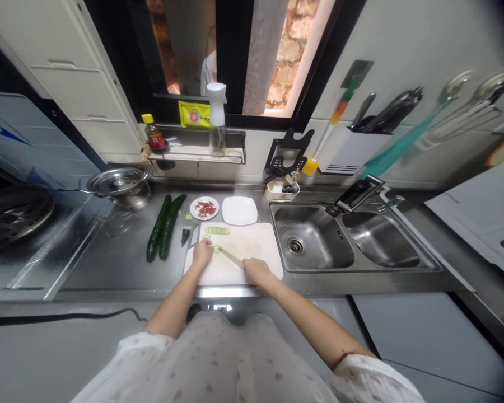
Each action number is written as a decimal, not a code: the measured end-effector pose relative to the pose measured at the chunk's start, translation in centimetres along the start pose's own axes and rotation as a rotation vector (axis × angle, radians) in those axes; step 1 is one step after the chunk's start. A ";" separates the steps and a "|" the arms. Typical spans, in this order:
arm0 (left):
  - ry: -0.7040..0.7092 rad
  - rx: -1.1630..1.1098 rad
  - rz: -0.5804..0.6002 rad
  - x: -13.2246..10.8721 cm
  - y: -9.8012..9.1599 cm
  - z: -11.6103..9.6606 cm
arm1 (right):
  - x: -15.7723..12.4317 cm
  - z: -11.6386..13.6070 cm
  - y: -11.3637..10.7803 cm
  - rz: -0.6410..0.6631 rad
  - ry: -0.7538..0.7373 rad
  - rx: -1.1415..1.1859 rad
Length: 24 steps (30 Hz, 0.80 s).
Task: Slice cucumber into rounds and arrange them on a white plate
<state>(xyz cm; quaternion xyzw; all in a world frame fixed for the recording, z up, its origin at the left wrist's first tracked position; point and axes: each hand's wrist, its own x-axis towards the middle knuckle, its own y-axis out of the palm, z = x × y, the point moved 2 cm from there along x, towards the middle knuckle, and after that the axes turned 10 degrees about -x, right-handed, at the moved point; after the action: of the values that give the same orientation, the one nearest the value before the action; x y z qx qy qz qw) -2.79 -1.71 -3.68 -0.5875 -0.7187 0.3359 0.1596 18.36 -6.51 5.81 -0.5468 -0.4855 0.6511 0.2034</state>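
A white cutting board (235, 274) lies on the steel counter, with a row of overlapping cucumber slices (217, 230) near its upper left. My right hand (257, 271) is closed round the handle of a knife (231, 257), whose blade points left and touches the board near a single slice (217, 249). My left hand (202, 252) rests at the board's left side, fingers together, beside a few pale slices; what it holds, if anything, is too small to name. Two whole cucumbers (167, 228) and a dark green cut end (185, 237) lie left of the board.
Behind the board are a plate of chopped red pieces (204, 209) and a white plate (239, 211). A double sink (315, 238) is at the right. A lidded steel pot (128, 187) stands back left. Bottles stand on a wall shelf (197, 154).
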 end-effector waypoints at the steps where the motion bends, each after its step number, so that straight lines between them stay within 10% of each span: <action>1: 0.021 0.001 -0.010 -0.3 0.1 0.0 | -0.2 -0.2 0.3 0.000 0.004 0.007; 10: 0.230 0.053 -0.021 -2.9 0.8 -0.4 | -1.3 -2.4 2.3 -0.123 0.114 0.134; 24: 0.023 -0.049 0.033 -1.1 0.3 -1.6 | -1.1 -4.0 2.2 -0.071 0.306 0.195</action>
<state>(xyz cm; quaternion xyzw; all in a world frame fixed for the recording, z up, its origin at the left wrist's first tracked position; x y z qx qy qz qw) -1.32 -2.28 -2.55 -0.6069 -0.7151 0.3138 0.1480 22.90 -6.71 4.76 -0.5997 -0.4027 0.5966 0.3497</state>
